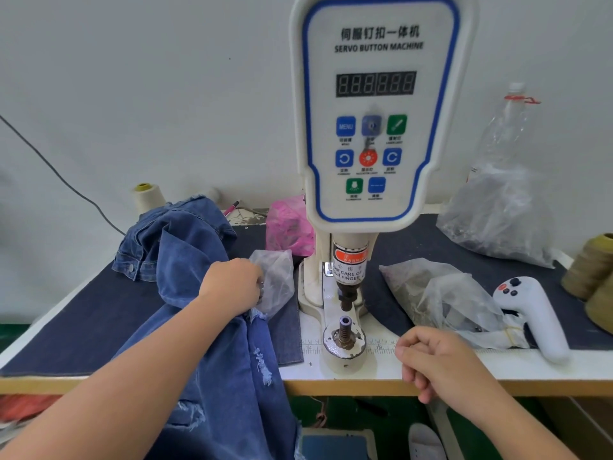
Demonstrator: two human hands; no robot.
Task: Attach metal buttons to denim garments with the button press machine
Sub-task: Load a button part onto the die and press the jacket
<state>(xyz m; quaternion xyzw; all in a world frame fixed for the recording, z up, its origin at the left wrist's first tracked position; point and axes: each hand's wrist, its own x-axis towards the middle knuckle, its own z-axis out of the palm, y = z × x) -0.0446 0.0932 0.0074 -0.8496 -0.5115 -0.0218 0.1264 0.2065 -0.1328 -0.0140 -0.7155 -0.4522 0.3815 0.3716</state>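
Head cam view, going left to right. Far left on the counter (83, 327), which is covered in dark denim cloth, sits a cream thread cone (147, 197) by the wall, and in front of it a crumpled blue distressed denim garment (199, 293) that spills over the counter's front edge toward the person. The left hand (234, 283) is reaching over that denim into a small clear plastic bag (277, 280), fingers curled in as if pinching something small and metallic, though what exactly it has is too small to tell. Behind that is a pink plastic bag (288, 227).

Dead centre is the white servo button press machine (378, 127), its display showing no count. The lower metal die post (345, 330) looks bare and the upper punch (347, 298) is raised, with no fabric between them.

The right hand (438, 360) rests at the counter's front edge just right of the die, its grip loosely curled and holding nothing. Further right: clear plastic bags of dark hardware (444, 293), a white handheld controller (534, 313), a bigger bag (497, 214), a clear plastic bottle (507, 127) and olive thread cones (590, 270).

Progress-wise, this looks like the loading stage: nothing's on the die, the denim isn't positioned, and no press is under way for this button.
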